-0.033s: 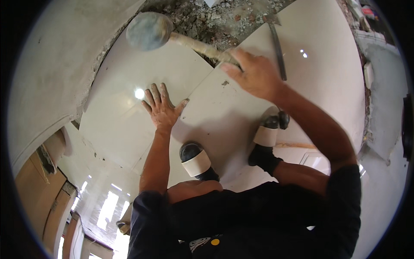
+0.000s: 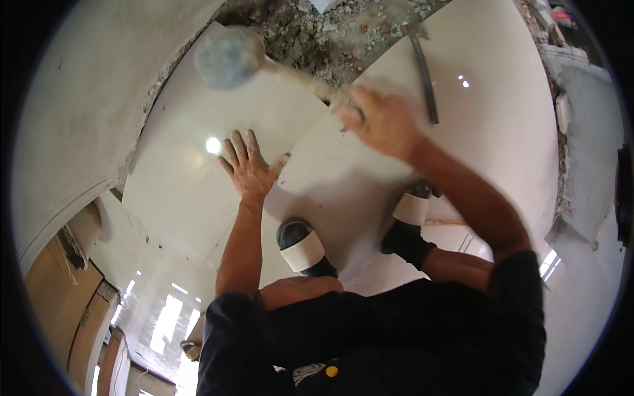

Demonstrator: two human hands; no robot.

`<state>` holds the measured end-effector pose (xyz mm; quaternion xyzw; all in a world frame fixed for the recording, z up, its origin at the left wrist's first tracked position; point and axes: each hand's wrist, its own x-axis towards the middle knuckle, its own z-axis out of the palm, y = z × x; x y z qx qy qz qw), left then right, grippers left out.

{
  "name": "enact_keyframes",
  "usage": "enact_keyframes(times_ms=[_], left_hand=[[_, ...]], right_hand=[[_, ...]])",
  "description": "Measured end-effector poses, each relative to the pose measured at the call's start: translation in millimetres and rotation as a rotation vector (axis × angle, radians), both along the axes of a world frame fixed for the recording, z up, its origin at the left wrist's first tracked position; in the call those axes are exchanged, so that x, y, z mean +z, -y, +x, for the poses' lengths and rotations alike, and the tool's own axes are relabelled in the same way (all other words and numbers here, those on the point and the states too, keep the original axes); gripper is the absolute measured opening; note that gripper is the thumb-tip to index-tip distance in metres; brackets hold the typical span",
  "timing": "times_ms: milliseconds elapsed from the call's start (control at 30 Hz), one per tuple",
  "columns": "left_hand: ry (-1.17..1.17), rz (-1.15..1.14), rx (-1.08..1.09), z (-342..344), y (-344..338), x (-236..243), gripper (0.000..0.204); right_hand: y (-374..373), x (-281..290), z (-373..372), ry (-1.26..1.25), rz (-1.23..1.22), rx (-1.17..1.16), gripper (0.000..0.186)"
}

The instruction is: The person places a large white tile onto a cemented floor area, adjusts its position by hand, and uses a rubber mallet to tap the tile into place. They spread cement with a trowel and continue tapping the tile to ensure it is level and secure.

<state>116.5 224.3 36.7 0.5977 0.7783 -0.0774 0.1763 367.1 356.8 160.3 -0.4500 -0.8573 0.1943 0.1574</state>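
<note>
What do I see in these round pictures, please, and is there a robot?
No robot: these are a person's two bare hands. The wide fisheye camera sits on the person's head, looking down, so straight edges look bent. The left hand is spread flat on a pale, glossy tile. The right hand grips the handle of a mallet, blurred here. A dark-handled tool lies on the floor to the right, and rubble lies beyond the tiles.

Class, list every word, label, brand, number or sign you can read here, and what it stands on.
No legible words, labels, brands, numbers or signs.
Black shirt: white patterned print and yellow dot, no readable lettering.
Red item, upper right: too small to tell.
Mallet and pale tile: none visible.
</note>
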Motion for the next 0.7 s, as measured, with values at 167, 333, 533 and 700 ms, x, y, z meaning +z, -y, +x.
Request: enact_keyframes(times_ms=[167, 333, 533, 700], left_hand=[[0.016, 0.046, 0.013, -3, -6, -6, 0.105], [0.005, 0.022, 0.009, -2, -7, -10, 0.105], [0.002, 0.042, 0.017, -3, -6, -8, 0.104], [0.006, 0.055, 0.039, -1, -5, -8, 0.104]], right_hand=[[79, -72, -32, 0.209, -0.511, -0.334, 0.036], [117, -86, -33, -0.166, -0.438, -0.323, 0.035], [113, -87, -43, -0.148, -0.501, -0.33, 0.029], [119, -88, -49, -0.05, -0.557, -0.351, 0.031]])
